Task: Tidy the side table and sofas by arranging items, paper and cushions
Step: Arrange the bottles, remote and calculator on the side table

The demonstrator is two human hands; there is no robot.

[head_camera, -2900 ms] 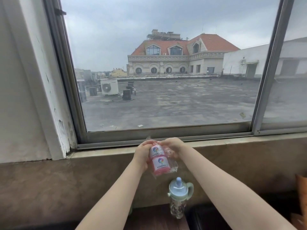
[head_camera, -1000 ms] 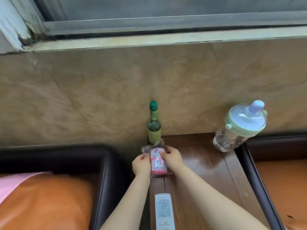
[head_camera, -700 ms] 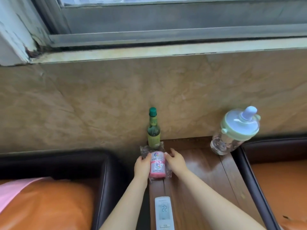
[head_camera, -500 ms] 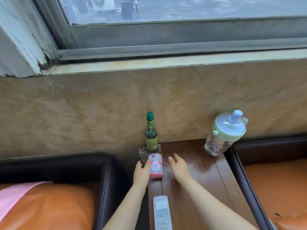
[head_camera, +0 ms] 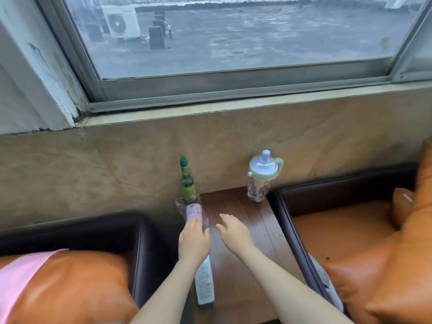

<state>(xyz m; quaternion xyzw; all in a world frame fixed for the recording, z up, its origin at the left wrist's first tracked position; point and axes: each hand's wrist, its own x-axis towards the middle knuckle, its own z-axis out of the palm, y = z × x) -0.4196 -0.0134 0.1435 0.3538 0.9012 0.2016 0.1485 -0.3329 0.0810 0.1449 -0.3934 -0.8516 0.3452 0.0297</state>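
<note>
Hands have let go: the right hand (head_camera: 233,232) now hovers open and off the pink pack (head_camera: 194,212), the left hand (head_camera: 193,239) rests flat with fingertips on it, and it lies on the side table (head_camera: 236,265) by the green bottle (head_camera: 188,183), so it seems put away.
</note>
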